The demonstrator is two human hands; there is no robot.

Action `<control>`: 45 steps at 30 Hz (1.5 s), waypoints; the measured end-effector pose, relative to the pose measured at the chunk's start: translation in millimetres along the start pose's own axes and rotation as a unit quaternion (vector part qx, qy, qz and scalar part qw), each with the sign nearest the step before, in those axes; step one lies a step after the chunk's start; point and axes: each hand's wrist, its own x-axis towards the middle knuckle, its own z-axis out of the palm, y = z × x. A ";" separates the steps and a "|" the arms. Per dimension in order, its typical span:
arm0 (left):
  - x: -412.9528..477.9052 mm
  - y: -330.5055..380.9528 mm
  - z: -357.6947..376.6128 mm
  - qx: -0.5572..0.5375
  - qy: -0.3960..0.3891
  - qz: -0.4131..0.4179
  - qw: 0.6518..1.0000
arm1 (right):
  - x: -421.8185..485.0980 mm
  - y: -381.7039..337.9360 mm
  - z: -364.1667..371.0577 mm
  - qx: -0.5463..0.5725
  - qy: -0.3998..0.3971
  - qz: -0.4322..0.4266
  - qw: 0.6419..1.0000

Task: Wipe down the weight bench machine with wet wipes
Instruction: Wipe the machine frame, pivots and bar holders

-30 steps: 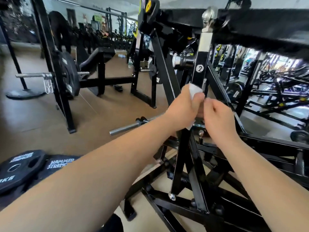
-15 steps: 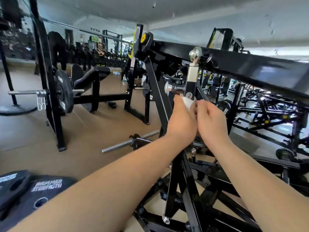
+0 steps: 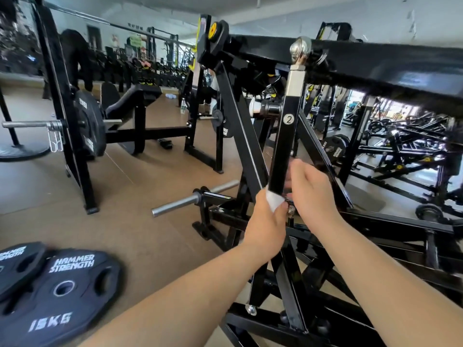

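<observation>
The left hand (image 3: 265, 221) holds the wet wipe (image 3: 274, 200) on the lower end of the black post marked 2 (image 3: 285, 146), fingers curled round both. The right hand (image 3: 313, 194) is just beside the post, its fingers hidden behind it, so I cannot tell their grip. Best wrap the wipe right round and press firmly, covering every face of the post.

Single head-worn wide-angle view, looking forward and slightly down, close to the machine's black upright bar (image 3: 284, 149)
</observation>
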 end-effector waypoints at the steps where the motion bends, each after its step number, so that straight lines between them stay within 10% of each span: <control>1: -0.9 -3.4 -3.1 0.007 -0.014 -0.017 1.000 | -2.9 3.1 1.2 -0.007 -0.005 0.002 1.000; 9: 32.3 21.2 -7.0 0.004 0.023 0.066 0.998 | -19.5 34.2 7.3 0.010 0.033 0.029 0.999; 26: -109.6 -176.8 2.5 0.278 -0.126 -0.139 0.942 | -160.7 163.1 41.5 -0.082 -0.091 0.171 0.978; 36: -107.4 -182.6 -17.1 0.275 -0.149 -0.234 0.920 | -220.9 215.9 34.6 -0.235 0.002 -0.071 0.969; 45: -127.0 -227.6 54.0 0.228 -0.093 0.093 0.965 | -223.2 237.8 30.6 -0.379 0.040 -0.107 0.918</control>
